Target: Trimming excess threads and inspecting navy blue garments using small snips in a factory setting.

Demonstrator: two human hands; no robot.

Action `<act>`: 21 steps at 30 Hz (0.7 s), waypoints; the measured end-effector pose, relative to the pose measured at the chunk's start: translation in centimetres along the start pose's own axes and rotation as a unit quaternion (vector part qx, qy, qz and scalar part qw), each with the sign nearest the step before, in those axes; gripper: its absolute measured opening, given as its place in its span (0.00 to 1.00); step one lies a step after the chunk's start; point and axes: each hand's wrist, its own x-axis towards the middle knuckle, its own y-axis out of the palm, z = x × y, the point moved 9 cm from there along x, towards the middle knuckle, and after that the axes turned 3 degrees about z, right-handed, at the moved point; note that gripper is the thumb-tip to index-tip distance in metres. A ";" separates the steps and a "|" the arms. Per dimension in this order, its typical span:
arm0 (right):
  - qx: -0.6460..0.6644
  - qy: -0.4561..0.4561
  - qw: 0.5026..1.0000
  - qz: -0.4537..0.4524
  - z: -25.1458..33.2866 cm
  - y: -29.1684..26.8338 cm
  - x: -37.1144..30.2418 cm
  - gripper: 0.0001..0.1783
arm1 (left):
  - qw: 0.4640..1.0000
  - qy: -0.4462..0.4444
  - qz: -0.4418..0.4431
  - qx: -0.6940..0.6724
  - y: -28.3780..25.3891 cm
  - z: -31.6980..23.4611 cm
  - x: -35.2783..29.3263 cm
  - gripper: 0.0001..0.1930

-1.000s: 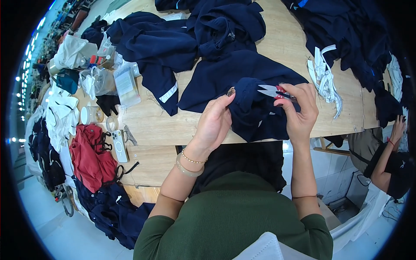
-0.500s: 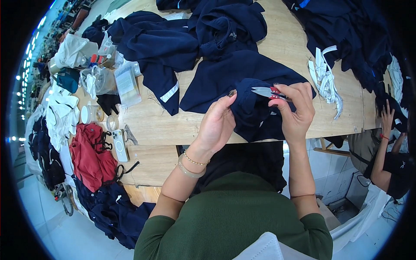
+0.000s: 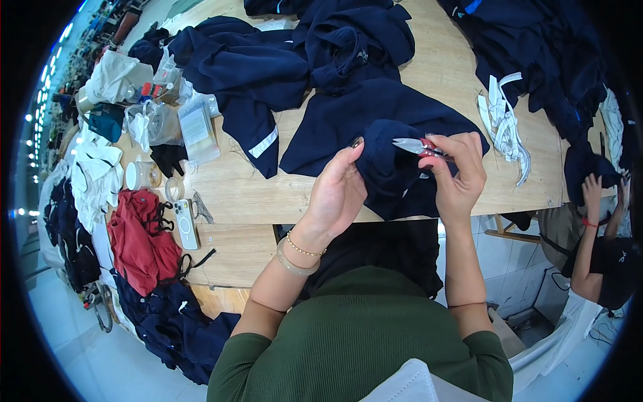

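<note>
A dark navy garment (image 3: 382, 153) lies over the table's near edge, with a bunched part raised in front of me. My left hand (image 3: 338, 194) grips that part at its left side, the thumb on top and the other fingers partly hidden by cloth. My right hand (image 3: 462, 171) holds small red-handled thread snips (image 3: 407, 145) between thumb and fingers. Their metal blades point left, over the raised fold. Whether the blade tips touch the cloth I cannot tell.
More navy garments (image 3: 248, 63) cover the table's far side. White strips (image 3: 506, 130) lie right. At left are a phone (image 3: 186, 225), a red bag (image 3: 140, 241), a round jar (image 3: 139, 175) and plastic packets (image 3: 198, 130). Another person's hand (image 3: 592, 194) handles dark cloth at far right.
The raised fold has turned a little and shows a rounder shape. The snips have shifted slightly down and tilted. At far right, the other person's hand has moved down and left with the cloth.
</note>
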 end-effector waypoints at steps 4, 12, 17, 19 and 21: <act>-0.021 -0.014 1.000 0.003 0.5 0.7 -0.6 0.18 | 0.999 0.025 -0.026 0.022 -1.0 0.0 0.0 0.16; -0.034 0.002 0.999 -0.004 0.5 1.0 -0.3 0.15 | 0.999 0.034 0.000 0.022 0.3 -0.2 0.0 0.16; -0.036 -0.003 0.999 -0.011 0.6 0.8 -0.3 0.15 | 0.999 0.038 -0.008 0.025 0.1 -0.1 0.1 0.16; -0.041 -0.012 0.999 -0.011 0.8 0.9 -0.2 0.15 | 0.999 0.037 0.005 0.022 0.4 -0.1 0.1 0.16; -0.045 -0.022 0.999 -0.010 1.0 1.0 -0.2 0.16 | 0.999 0.036 -0.016 0.023 0.1 0.0 -0.1 0.16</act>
